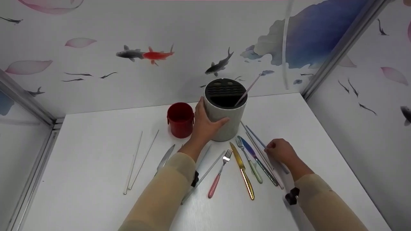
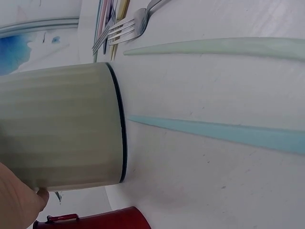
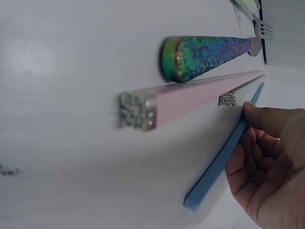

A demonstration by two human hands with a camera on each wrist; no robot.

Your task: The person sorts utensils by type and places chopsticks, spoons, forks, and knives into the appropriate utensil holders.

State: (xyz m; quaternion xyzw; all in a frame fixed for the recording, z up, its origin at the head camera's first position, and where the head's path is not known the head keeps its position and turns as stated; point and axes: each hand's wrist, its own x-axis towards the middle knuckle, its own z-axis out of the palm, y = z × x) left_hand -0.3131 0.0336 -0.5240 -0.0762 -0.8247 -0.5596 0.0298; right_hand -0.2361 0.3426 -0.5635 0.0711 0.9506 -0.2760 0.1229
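My left hand [image 1: 205,123] grips the side of a pale grey cylindrical cutlery holder [image 1: 230,123], its thumb across the front. The holder stands upright with a black slotted top, and a pink chopstick [image 1: 250,87] leans out of its opening. Between the thumb and fingers of my right hand [image 1: 284,150] is a blue chopstick [image 3: 214,174], pinched along its length and slanting close to the table. Beside it lie a pink chopstick [image 3: 190,101], another with a patterned silver end [image 3: 227,99], and a rainbow-handled knife [image 3: 207,56].
A red cup [image 1: 180,125] stands left of the holder. A gold knife [image 1: 243,173], a red-handled fork [image 1: 214,186] and a green-handled fork [image 1: 255,171] lie in front. Two thin sticks [image 1: 144,160] are on the left; pale green [image 2: 214,46] and light blue chopsticks [image 2: 214,131] lie near my left forearm.
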